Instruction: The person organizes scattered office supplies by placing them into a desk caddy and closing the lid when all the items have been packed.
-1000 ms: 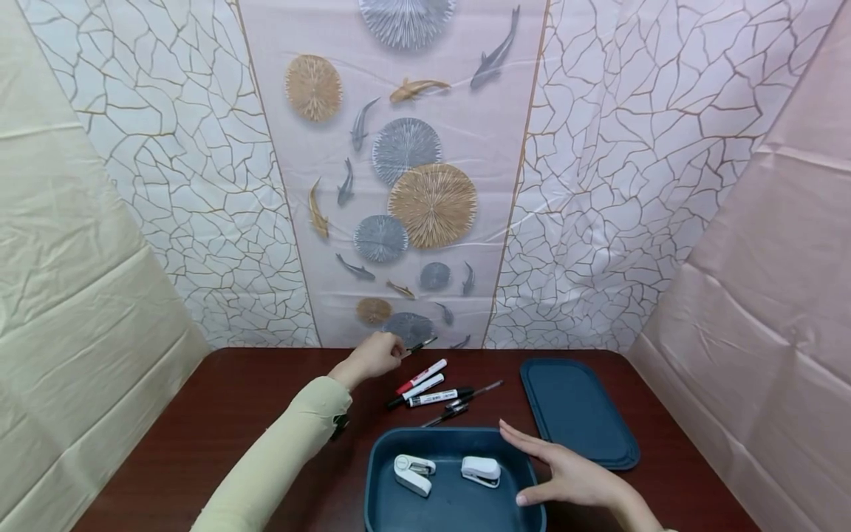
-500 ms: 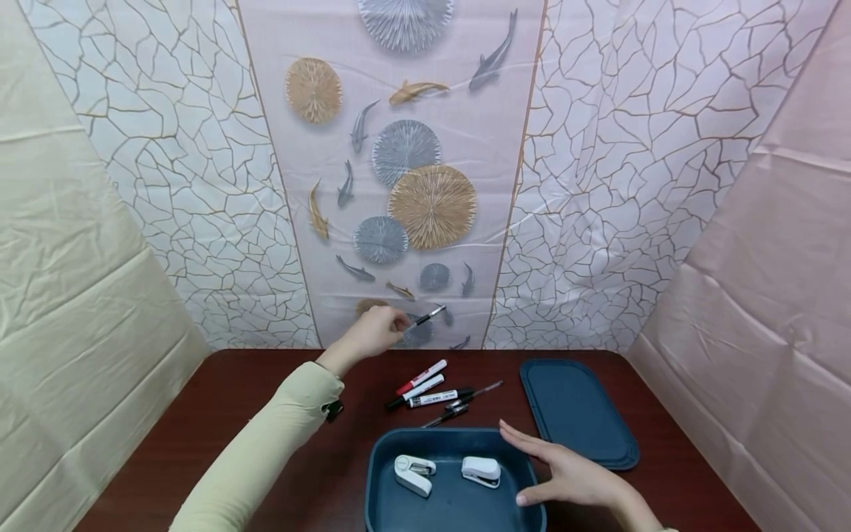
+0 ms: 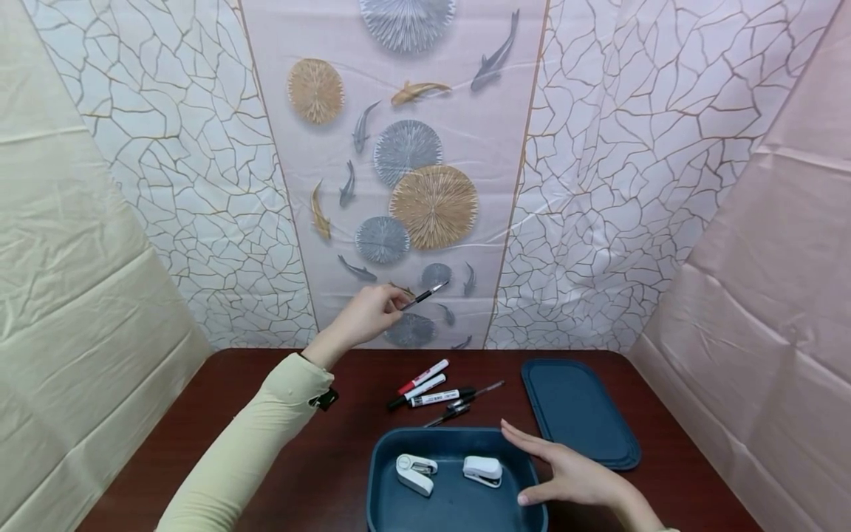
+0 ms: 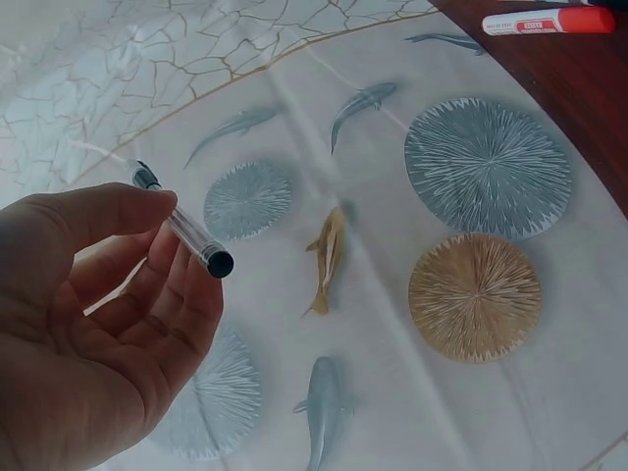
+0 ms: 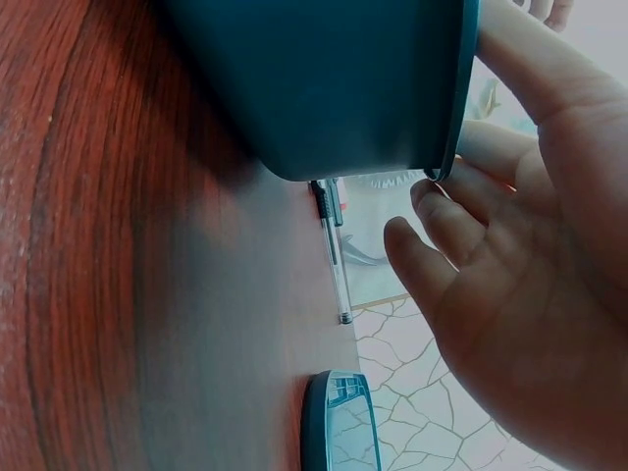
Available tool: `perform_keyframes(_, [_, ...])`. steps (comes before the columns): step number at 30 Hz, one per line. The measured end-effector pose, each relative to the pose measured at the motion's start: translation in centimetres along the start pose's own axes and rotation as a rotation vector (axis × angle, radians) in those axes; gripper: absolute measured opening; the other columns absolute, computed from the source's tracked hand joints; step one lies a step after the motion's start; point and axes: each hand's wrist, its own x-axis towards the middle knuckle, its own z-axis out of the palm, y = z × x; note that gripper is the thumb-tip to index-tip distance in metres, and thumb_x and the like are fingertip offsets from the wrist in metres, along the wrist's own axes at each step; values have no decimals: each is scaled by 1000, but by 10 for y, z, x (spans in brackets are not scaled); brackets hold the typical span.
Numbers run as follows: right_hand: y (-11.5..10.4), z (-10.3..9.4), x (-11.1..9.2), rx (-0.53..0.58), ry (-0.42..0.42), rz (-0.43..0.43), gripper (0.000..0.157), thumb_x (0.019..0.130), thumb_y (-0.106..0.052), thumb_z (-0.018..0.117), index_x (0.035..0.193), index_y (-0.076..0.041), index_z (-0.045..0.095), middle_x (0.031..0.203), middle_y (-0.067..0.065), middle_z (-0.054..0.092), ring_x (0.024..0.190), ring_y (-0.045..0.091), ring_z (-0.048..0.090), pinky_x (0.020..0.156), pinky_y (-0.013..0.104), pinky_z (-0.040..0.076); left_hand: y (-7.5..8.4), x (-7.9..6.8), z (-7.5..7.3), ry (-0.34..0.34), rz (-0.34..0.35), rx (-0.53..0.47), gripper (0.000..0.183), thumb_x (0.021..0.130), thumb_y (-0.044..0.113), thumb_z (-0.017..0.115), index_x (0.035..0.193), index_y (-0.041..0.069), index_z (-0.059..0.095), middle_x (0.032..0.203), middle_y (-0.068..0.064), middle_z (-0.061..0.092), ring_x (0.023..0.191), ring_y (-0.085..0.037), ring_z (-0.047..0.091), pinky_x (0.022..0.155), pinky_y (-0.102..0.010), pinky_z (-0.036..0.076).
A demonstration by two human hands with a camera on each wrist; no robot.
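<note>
My left hand (image 3: 368, 314) is raised above the back of the table and pinches a pen (image 3: 427, 293) between thumb and fingers. In the left wrist view the pen (image 4: 196, 235) has a clear barrel and a black end. Low at the front, my right hand (image 3: 565, 476) rests at the right rim of a dark blue box (image 3: 377, 473), fingers straight and thumb over the inner side. The right wrist view shows its fingers beside the box wall (image 5: 334, 88). Two white staplers, one at left (image 3: 415, 474) and one at right (image 3: 482, 471), lie inside the box.
Behind the box lie a red-capped marker (image 3: 423, 376), a black-capped marker (image 3: 417, 391), another white-and-black marker (image 3: 439, 398) and two clear pens, one (image 3: 477, 394) behind the other (image 3: 448, 415). A blue lid (image 3: 578, 414) lies at right. A patterned cloth (image 3: 412, 111) hangs behind the table.
My left hand has lifted the pen from near the table's back edge upward, in front of the cloth. The right hand and the box have stayed put.
</note>
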Motion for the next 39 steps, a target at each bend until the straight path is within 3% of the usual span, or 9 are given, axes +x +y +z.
perform_keyframes(9, [1, 1, 0, 5, 3, 6, 81, 94, -28, 73, 161, -19, 27, 166, 13, 18, 147, 10, 21, 107, 20, 31, 9, -2, 0, -25, -10, 8, 22, 91, 1, 67, 113, 2, 73, 103, -8, 72, 84, -17, 66, 75, -31, 54])
perform_keyframes(12, [1, 1, -1, 8, 4, 9, 81, 94, -29, 73, 161, -22, 27, 166, 13, 17, 147, 9, 20, 107, 20, 31, 16, -3, 0, -24, 20, 20, 22, 91, 0, 68, 112, 2, 73, 101, -7, 71, 84, -16, 65, 75, -31, 53])
perform_keyframes(19, [1, 2, 0, 10, 3, 6, 82, 94, -28, 72, 161, -17, 26, 167, 11, 17, 147, 10, 19, 108, 20, 29, 38, -8, -3, -18, 114, 73, 18, 90, 1, 70, 108, 3, 74, 98, -4, 70, 84, -17, 64, 74, -30, 52])
perform_keyframes(25, [1, 1, 1, 3, 5, 2, 83, 94, -28, 73, 161, -14, 26, 166, 12, 17, 148, 13, 20, 108, 20, 29, 57, -13, -7, -27, 167, 72, 20, 92, 1, 68, 111, 6, 74, 103, -3, 70, 87, -14, 65, 75, -27, 52])
perform_keyframes(30, [-1, 1, 1, -3, 9, 1, 82, 94, -29, 73, 161, -19, 27, 167, 11, 17, 149, 20, 21, 108, 21, 30, 71, -18, -9, -50, 205, 60, 22, 93, 2, 66, 114, 7, 73, 109, -4, 69, 88, -14, 65, 73, -26, 51])
perform_keyframes(34, [-1, 1, 0, -14, 12, -5, 81, 94, -28, 73, 161, -21, 27, 166, 15, 18, 149, 26, 22, 108, 22, 31, 78, -21, -7, -64, 247, 79, 23, 94, 3, 66, 116, 7, 71, 111, -3, 69, 87, -14, 66, 75, -26, 52])
perform_keyframes(39, [-2, 0, 0, -23, 3, -5, 80, 95, -29, 72, 161, -21, 27, 165, 16, 19, 149, 28, 24, 108, 24, 33, 79, -28, -1, -73, 252, 76, 21, 95, 3, 66, 114, 9, 71, 111, -2, 68, 88, -13, 66, 76, -26, 52])
